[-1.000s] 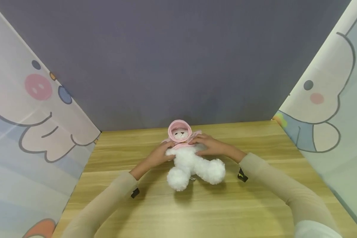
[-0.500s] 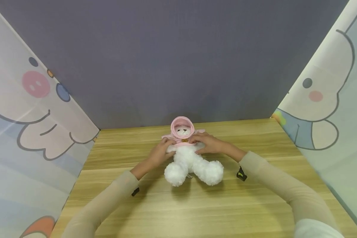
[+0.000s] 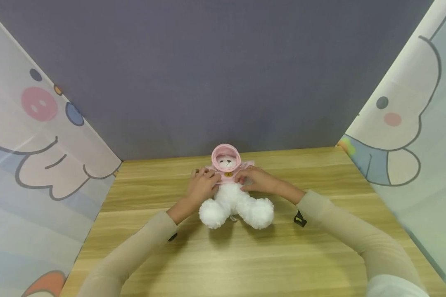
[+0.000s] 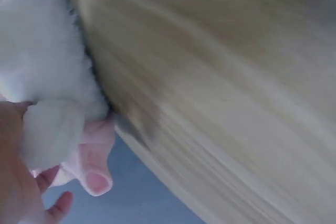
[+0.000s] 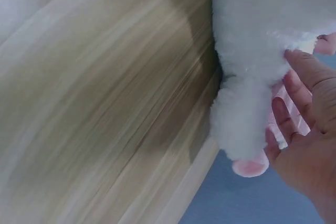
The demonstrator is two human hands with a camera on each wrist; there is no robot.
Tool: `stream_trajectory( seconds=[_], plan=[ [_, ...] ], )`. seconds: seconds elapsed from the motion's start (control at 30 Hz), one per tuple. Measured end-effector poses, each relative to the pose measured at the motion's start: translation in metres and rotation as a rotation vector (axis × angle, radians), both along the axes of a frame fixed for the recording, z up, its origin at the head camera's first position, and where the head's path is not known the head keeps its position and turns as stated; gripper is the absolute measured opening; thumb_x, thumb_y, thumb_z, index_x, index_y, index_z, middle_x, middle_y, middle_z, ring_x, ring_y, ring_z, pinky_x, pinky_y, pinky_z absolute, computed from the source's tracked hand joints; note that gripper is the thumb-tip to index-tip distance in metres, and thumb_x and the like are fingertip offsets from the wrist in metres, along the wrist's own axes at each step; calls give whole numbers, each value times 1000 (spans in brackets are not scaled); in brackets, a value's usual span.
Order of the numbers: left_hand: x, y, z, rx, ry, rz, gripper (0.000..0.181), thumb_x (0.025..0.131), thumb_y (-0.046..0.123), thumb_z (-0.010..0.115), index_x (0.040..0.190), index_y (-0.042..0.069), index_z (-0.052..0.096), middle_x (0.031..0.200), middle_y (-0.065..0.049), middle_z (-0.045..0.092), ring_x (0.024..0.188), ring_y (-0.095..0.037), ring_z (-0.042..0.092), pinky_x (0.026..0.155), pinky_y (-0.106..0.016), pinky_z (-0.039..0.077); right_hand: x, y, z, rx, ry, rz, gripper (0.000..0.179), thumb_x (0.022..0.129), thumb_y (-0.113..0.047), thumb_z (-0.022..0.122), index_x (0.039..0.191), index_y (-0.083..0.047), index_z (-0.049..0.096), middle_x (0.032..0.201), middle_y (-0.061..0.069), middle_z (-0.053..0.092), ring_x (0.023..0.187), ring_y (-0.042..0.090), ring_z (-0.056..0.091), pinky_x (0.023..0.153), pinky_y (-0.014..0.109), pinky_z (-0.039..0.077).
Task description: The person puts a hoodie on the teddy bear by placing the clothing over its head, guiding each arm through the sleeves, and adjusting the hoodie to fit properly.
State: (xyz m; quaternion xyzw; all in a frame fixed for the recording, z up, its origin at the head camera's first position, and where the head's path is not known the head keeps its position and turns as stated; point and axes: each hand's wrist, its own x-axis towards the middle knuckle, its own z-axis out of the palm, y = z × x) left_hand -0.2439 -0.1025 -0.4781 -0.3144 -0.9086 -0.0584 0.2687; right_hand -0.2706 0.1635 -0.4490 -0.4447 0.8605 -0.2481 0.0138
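A white plush bear [image 3: 230, 197] lies on its back, legs toward me, dressed in a pink hoodie [image 3: 227, 180] with a small brown badge. The hood frames its face. On the bear's left side in the picture, my left hand [image 3: 202, 185] grips the hoodie's lower edge near the bear's arm; some fingertips stay free of the cloth in the left wrist view. My right hand [image 3: 259, 181] pinches the hoodie's hem on the other side. The right wrist view shows its thumb against the white fur and its fingers [image 5: 284, 118] beside the pink cloth.
The bear lies near the back edge of a wooden table [image 3: 230, 264]. A dark grey panel [image 3: 223, 82] rises behind it. Cartoon-printed sheets [image 3: 33, 173] flank the table on both sides.
The hoodie sits lower and flatter on the bear's body, its badge now showing. My left hand has shifted outward and turned over the garment's side. The right hand stays near the hem.
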Motion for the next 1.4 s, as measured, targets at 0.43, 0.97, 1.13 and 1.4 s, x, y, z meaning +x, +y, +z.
stream_trajectory(
  seconds=[0.43,0.97,1.13,1.4],
  plan=[
    [-2,-35,-12,207,-477,-281,23,91,17,76,112,11,69,119,-7,64,109,-25,64,95,-43,53,2,0,-10,-6,18,47,38,93,-21,76,128,-12,68,132,6,63,126,27,55,108,47,44],
    [-8,-65,-24,653,-937,-247,36,97,0,62,133,-2,63,133,-23,62,118,-40,62,99,-44,53,-24,35,-26,-145,-421,-79,37,104,0,48,140,0,55,141,21,57,134,40,51,110,54,42],
    [-6,-66,-28,742,-1050,-311,42,97,7,67,137,-1,59,135,-16,62,117,-26,64,99,-39,52,-20,46,-34,-244,-725,12,50,104,-9,52,152,-1,43,156,20,42,143,40,39,112,45,41],
    [-4,-76,-35,1196,-1417,-556,33,110,13,41,140,6,53,131,1,63,118,-11,61,102,-33,49,-9,48,-42,-353,-1095,228,75,97,10,57,161,-1,19,167,20,14,138,36,45,105,41,48]
  ],
)
